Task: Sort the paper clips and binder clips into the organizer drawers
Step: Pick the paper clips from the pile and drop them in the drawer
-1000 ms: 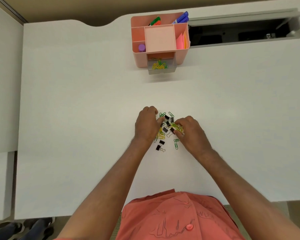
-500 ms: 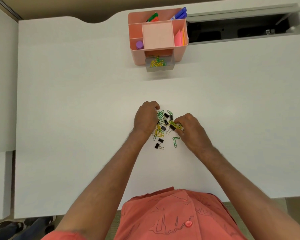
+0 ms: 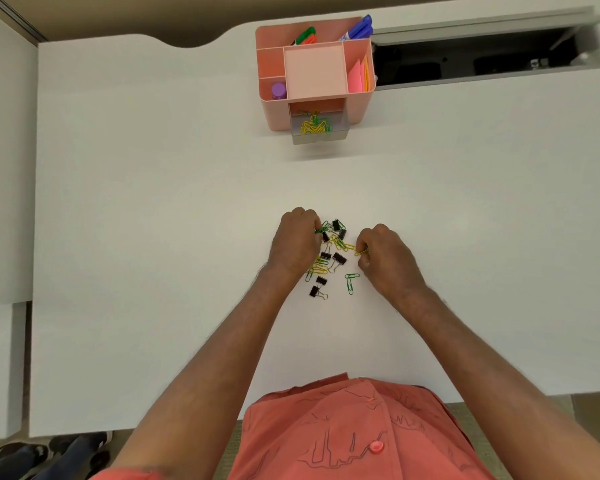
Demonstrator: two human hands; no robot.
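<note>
Hands apart now, each with paper clips pinched out of the pile.

Half a second back your hands sat close over the heap; now your right hand has drawn out to the side with a yellow clip between curled fingertips, and your left, fingers curled too, nips green clips at the pile's top edge. That thins the paper clips and leaves the black binder clips lying bare on the desk. The drawer stands pulled open well ahead of you, yellow and green clips already in it, so your handfuls likely go there next. No second open drawer shows for the binder clips.
</note>
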